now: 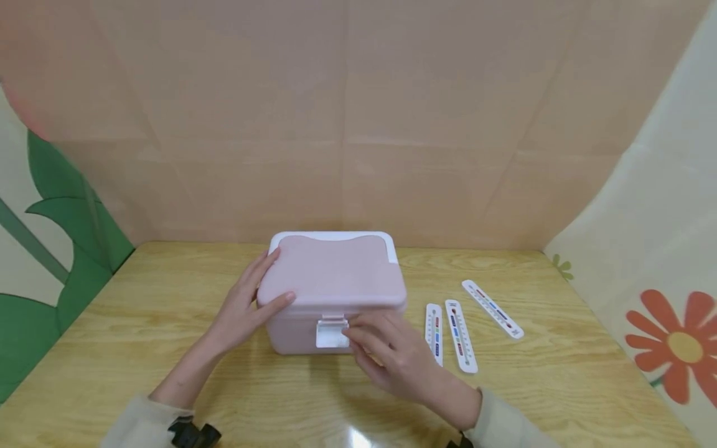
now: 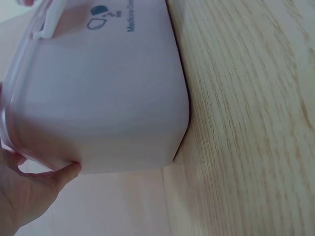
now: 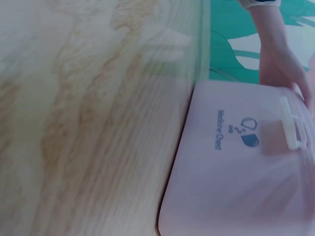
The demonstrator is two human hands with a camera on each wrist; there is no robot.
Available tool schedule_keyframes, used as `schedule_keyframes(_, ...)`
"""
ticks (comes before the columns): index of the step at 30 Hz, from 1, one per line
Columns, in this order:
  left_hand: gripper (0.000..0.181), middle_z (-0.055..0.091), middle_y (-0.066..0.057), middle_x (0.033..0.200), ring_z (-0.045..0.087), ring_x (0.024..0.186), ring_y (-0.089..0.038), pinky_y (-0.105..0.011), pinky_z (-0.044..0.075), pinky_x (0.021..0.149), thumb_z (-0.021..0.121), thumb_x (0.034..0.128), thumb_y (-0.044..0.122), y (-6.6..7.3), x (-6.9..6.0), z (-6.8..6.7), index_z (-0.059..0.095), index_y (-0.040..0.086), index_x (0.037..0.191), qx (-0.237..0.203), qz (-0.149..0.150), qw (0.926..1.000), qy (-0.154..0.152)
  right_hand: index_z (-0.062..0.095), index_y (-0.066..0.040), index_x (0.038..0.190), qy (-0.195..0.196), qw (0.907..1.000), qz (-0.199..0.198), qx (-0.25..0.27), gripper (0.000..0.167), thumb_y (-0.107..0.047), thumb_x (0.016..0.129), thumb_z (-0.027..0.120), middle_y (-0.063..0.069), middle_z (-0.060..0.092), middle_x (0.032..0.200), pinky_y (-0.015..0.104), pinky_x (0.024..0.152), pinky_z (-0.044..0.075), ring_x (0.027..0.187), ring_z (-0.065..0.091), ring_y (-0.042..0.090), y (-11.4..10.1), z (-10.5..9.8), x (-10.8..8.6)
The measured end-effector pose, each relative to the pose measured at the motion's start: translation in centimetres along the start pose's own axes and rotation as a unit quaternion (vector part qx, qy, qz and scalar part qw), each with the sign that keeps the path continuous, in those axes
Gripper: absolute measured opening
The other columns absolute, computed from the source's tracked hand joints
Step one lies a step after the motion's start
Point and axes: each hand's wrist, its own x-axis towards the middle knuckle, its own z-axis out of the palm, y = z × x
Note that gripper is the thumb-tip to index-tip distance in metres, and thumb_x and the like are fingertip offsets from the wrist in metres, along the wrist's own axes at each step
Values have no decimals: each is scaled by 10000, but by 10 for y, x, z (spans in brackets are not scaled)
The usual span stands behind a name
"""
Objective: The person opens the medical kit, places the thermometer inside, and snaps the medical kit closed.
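Observation:
A pale pink medicine box [image 1: 333,274] with a white-trimmed lid stands on the table, its lid down. The lettering on its front reads "Medicine Chest" in the right wrist view. My left hand [image 1: 243,311] grips the lid's left side, thumb on the front corner and fingers along the edge; in the left wrist view a fingertip [image 2: 71,169] presses the box's side. The white latch [image 1: 332,334] sticks outward from the front. My right hand [image 1: 400,358] has bent fingers at the latch's right edge; whether they pinch it is unclear, since both wrist views show hardly any of them.
Three white thermometers lie right of the box: a short-looking one [image 1: 433,326] partly behind the right hand, a tilted one [image 1: 462,336] beside it, and another [image 1: 493,309] farther right. The wooden table [image 1: 196,267] meets a plain backdrop [image 1: 336,124] behind.

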Motion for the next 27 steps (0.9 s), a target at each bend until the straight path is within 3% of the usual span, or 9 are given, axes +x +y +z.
schedule_keyframes(3,773,158,-149,1590,273,1396,-408,-572,407,1018,665,884,340,0,-1,-1,248,261,1530,69,-11,10000,23,705,-11,998,383,9992,126,-75,213,-126,929,540,130,649,986,338,759,496,885,610,265,4,-3,1)
schedule_keyframes(7,783,159,-144,1591,276,1394,-410,-577,403,1018,662,885,340,-1,-2,-1,232,260,1534,60,8,10000,28,710,-33,996,567,9969,467,-278,229,-182,941,546,145,637,1014,370,784,442,915,579,296,8,-6,-1)
schedule_keyframes(17,796,163,-141,1591,278,1392,-417,-585,392,1024,655,889,346,0,-2,-2,204,262,1540,98,-35,9999,14,690,-49,1107,366,9919,1145,-416,321,-296,956,553,178,606,1179,402,897,363,1064,547,328,12,-7,-7)
schedule_keyframes(27,808,191,-138,1586,221,1426,-392,-630,235,1104,644,897,397,7,-6,-2,216,155,1538,479,-118,9987,101,615,-81,1266,-46,9794,1960,-472,472,-433,982,482,223,493,1381,522,960,377,1268,467,365,18,-12,-12)
